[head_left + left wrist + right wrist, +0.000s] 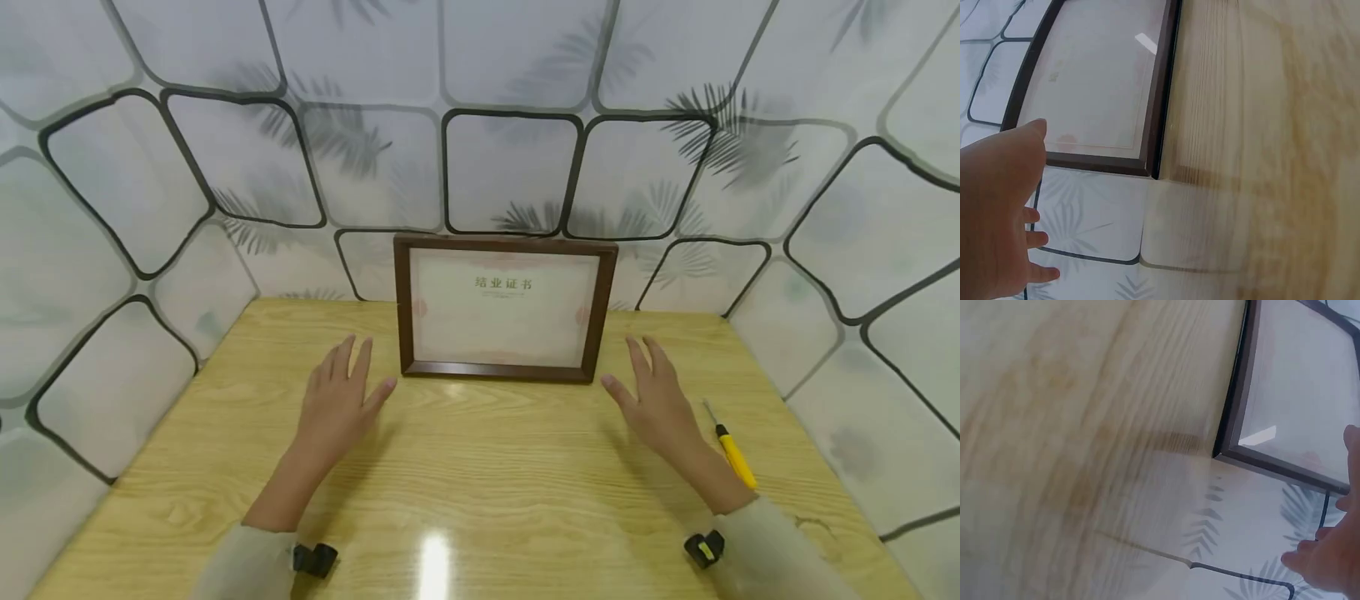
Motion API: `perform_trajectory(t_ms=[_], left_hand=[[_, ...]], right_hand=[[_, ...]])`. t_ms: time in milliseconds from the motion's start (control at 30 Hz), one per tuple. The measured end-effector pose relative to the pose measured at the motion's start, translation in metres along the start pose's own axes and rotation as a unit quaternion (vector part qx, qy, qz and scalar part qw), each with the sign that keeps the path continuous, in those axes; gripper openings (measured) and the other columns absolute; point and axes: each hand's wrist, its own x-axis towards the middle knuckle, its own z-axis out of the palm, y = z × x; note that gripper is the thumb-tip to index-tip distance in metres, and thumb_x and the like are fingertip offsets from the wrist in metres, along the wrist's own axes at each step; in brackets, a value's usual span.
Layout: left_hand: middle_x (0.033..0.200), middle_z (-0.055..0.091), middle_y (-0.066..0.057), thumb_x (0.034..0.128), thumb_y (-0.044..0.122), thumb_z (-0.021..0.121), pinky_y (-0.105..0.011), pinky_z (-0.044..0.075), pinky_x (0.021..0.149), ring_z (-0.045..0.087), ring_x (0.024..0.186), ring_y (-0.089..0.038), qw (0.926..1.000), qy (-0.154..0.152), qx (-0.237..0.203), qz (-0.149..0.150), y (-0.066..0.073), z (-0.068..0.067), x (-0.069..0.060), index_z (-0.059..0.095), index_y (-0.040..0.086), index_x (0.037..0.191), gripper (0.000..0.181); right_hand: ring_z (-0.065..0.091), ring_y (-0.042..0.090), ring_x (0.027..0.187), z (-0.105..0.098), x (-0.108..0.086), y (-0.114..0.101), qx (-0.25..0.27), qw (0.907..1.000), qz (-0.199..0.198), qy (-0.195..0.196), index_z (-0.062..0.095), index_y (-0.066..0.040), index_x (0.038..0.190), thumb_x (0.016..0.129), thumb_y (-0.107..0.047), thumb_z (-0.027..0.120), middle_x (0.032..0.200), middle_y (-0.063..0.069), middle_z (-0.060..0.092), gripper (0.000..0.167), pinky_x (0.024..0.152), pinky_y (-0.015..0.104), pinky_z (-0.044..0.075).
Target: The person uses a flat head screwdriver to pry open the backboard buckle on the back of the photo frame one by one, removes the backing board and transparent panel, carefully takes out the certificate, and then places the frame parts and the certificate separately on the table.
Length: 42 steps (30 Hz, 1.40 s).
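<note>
A dark brown picture frame (pixel 498 371) with a certificate (pixel 498 321) inside stands upright against the wall at the back of the table. In the head view the left hand (pixel 337 408) is held to the left of the frame, fingers spread, holding nothing. The right hand (pixel 662 410) mirrors it on the right side, also empty with fingers extended. A small gap separates each hand from the frame. The left wrist view shows the frame (pixel 1094 162) beyond the left hand (pixel 997 206); the right wrist view shows the frame (pixel 1282 467) beside the right hand (pixel 1332 550).
A screwdriver (pixel 735 457) with a yellow handle lies on the wooden table (pixel 480 467), just right of the right forearm. Patterned wall covering (pixel 510 167) encloses the table at the back and on both sides.
</note>
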Motion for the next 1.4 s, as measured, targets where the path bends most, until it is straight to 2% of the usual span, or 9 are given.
perform_trajectory(t_ms=[100,233,400,500,667,833,967,1133,1400], left_hand=[[0.165,0.016,-0.023,0.1048,0.058,0.036,-0.066,0.024,0.117,0.022,0.149,-0.047,0.9993,0.02,-0.03,-0.002,0.001,0.002,0.008,0.015,0.008,0.162,0.08],[0.165,0.02,-0.02,0.1036,0.061,0.036,-0.068,0.033,0.111,0.025,0.149,-0.045,0.9953,0.029,-0.092,-0.011,0.003,0.005,0.018,0.013,0.013,0.163,0.08],[0.165,0.022,-0.017,0.1034,0.06,0.038,-0.067,0.032,0.112,0.024,0.15,-0.041,0.986,0.035,-0.162,-0.015,0.006,0.006,0.028,0.014,0.018,0.163,0.077],[0.163,0.028,-0.016,0.1039,0.058,0.04,-0.063,0.034,0.113,0.032,0.147,-0.039,0.9791,0.049,-0.197,-0.011,0.009,0.006,0.039,0.018,0.018,0.163,0.075],[0.157,0.036,-0.017,0.1052,0.051,0.044,-0.059,0.043,0.106,0.046,0.135,-0.037,0.9617,0.088,-0.26,-0.003,0.013,0.001,0.058,0.026,0.015,0.16,0.068],[0.155,0.041,-0.016,0.1058,0.042,0.049,-0.056,0.046,0.105,0.05,0.132,-0.037,0.9413,0.122,-0.315,-0.001,0.014,-0.005,0.077,0.034,0.012,0.157,0.062],[0.151,0.045,-0.018,0.1058,0.036,0.052,-0.053,0.046,0.105,0.052,0.129,-0.037,0.9287,0.152,-0.338,0.007,0.013,-0.01,0.092,0.039,0.008,0.154,0.057],[0.148,0.048,-0.018,0.1051,0.033,0.053,-0.051,0.046,0.105,0.054,0.126,-0.036,0.9161,0.177,-0.36,-0.006,0.015,-0.019,0.108,0.044,0.008,0.152,0.054],[0.148,0.051,-0.014,0.1047,0.036,0.053,-0.049,0.043,0.11,0.054,0.128,-0.033,0.8995,0.182,-0.396,-0.026,0.022,-0.029,0.127,0.046,0.01,0.151,0.054]], right_hand=[[0.019,0.055,0.146,-0.001,0.008,0.004,0.063,0.998,0.007,-0.002,0.012,-0.004,0.162,0.106,-0.046,0.047,0.162,0.031,0.012,0.078,0.108,0.076,0.026],[0.025,0.054,0.143,-0.002,0.017,0.009,0.148,0.9889,0.007,0.003,0.009,-0.003,0.162,0.106,-0.04,0.048,0.161,0.033,0.013,0.077,0.109,0.071,0.029],[0.028,0.053,0.142,-0.005,0.029,0.01,0.221,0.9752,0.006,0.018,0.01,-0.001,0.161,0.106,-0.034,0.051,0.16,0.032,0.016,0.076,0.112,0.066,0.032],[0.028,0.051,0.144,-0.009,0.037,0.01,0.245,0.9691,0.022,0.019,0.009,-0.003,0.162,0.106,-0.037,0.051,0.162,0.028,0.017,0.077,0.114,0.064,0.031],[0.032,0.047,0.145,-0.016,0.053,0.008,0.253,0.9663,0.033,0.031,0.012,-0.005,0.162,0.106,-0.04,0.05,0.16,0.026,0.024,0.077,0.115,0.063,0.032],[0.038,0.043,0.143,-0.023,0.069,0.002,0.257,0.9641,0.039,0.052,0.02,-0.005,0.161,0.105,-0.038,0.052,0.156,0.025,0.033,0.073,0.114,0.06,0.035],[0.044,0.04,0.14,-0.028,0.082,0.001,0.25,0.9649,0.04,0.071,0.03,-0.004,0.158,0.104,-0.041,0.053,0.153,0.023,0.04,0.069,0.113,0.058,0.037],[0.047,0.038,0.137,-0.033,0.097,0.0,0.239,0.9661,0.039,0.09,0.038,-0.006,0.155,0.104,-0.045,0.052,0.152,0.02,0.045,0.065,0.113,0.058,0.036],[0.052,0.033,0.135,-0.044,0.118,-0.006,0.255,0.9599,0.055,0.103,0.042,-0.008,0.153,0.104,-0.046,0.052,0.152,0.014,0.049,0.063,0.109,0.052,0.041]])
